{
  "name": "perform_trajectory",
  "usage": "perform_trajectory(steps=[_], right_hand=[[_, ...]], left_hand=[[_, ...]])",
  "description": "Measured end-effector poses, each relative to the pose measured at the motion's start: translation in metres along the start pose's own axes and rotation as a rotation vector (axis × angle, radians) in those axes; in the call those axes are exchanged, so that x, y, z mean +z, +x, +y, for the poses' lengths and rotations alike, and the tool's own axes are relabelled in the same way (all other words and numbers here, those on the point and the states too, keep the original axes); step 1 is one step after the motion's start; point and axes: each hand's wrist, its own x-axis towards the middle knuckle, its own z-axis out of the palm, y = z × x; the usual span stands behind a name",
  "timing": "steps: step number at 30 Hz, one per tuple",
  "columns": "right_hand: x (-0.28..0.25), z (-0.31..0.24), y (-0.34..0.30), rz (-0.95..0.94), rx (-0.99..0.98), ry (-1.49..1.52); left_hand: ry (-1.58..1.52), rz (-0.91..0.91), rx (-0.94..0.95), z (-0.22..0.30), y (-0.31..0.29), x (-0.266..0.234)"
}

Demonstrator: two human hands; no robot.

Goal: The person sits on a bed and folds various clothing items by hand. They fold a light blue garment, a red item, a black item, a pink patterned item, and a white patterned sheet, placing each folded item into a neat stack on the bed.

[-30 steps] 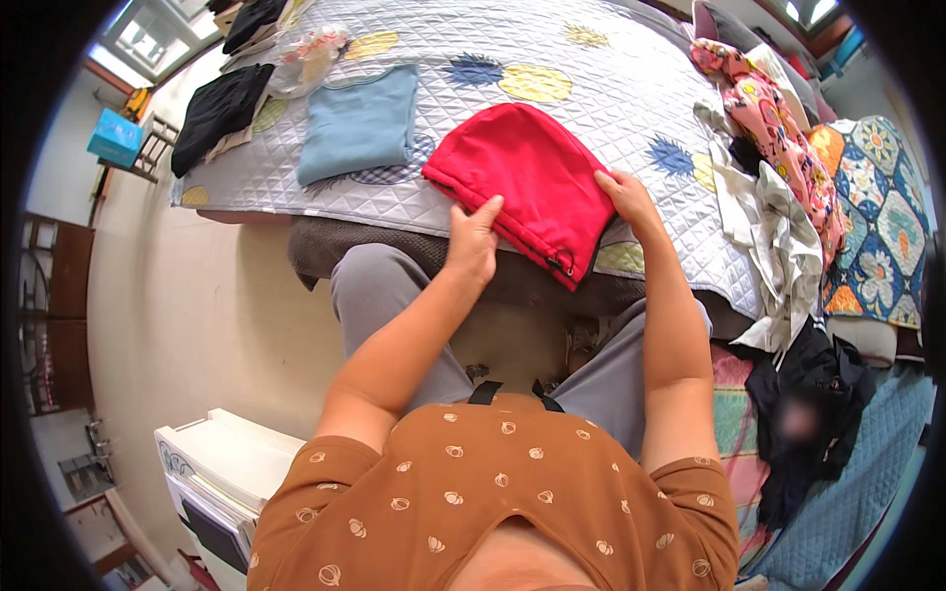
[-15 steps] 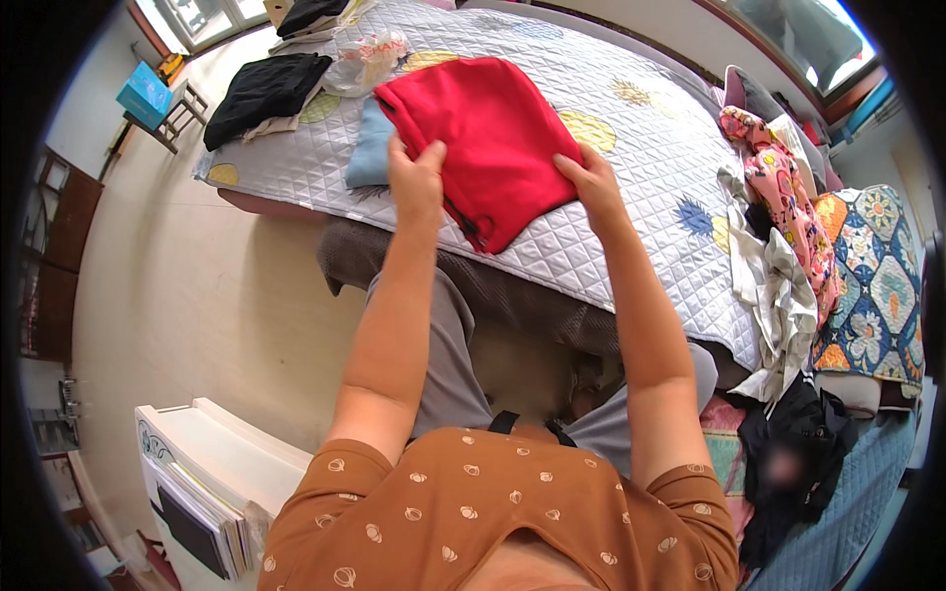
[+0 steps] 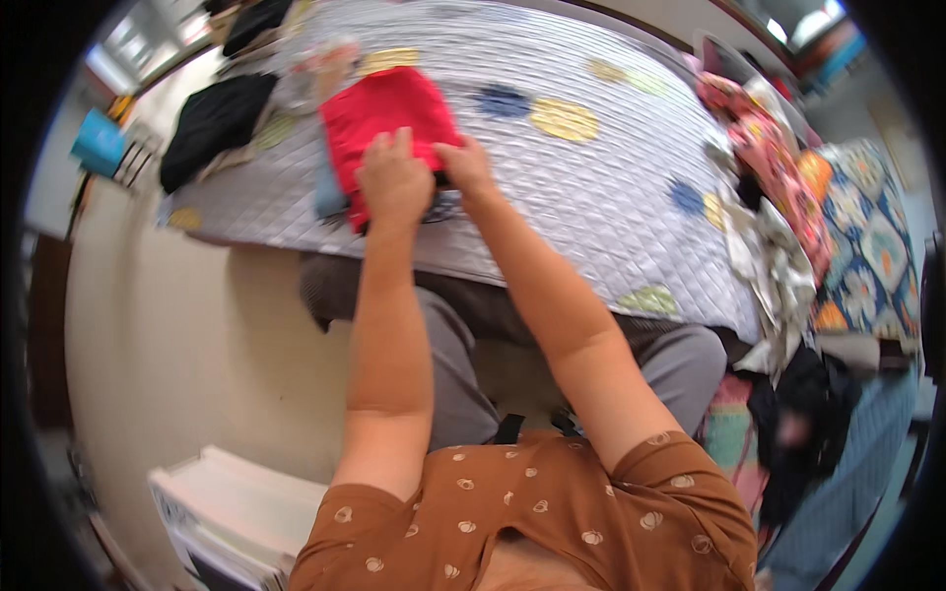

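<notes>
On the quilted bed cover (image 3: 591, 217) lies a folded red garment (image 3: 389, 103), its kind not clear from this side. It rests over a light blue folded cloth (image 3: 330, 192), of which only the left edge shows. My left hand (image 3: 396, 182) lies on the garment's near part with its fingers stretched out. At the garment's right edge, my right hand (image 3: 465, 169) grips the fabric, thumb on top. Some dark material peeks out between the two hands. Both are slightly blurred.
Folded black clothes (image 3: 219, 123) lie at the bed's left, beside a clear plastic bag (image 3: 301, 84). Pink patterned clothing (image 3: 764, 148) and a pale garment (image 3: 774, 261) are heaped on the right. A white cabinet (image 3: 241, 497) stands at lower left.
The red garment has moved left and now lies smaller, apparently folded over. My right hand has come left, close to my left hand. My left hand has gone from gripping to lying flat.
</notes>
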Motion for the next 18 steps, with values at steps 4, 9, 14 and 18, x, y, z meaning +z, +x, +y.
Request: perform_trajectory(steps=[4, 9, 14, 18], right_hand=[[0.005, -0.014, -0.016, -0.05, 0.029, 0.217], [-0.017, -0.012, -0.044, -0.292, 0.091, 0.019], [-0.151, -0.005, -0.04, 0.083, -0.329, -0.687], [-0.305, -0.026, -0.054, 0.213, -0.338, -1.361]], left_hand=[[-0.001, 0.191, 0.085, 0.033, 0.012, -0.009], [0.012, -0.098, 0.014, 0.035, 0.002, 0.009], [0.081, -0.188, 0.229, 0.074, -0.013, 0.01], [-0.126, -0.372, 0.4, 0.094, -0.025, 0.014]])
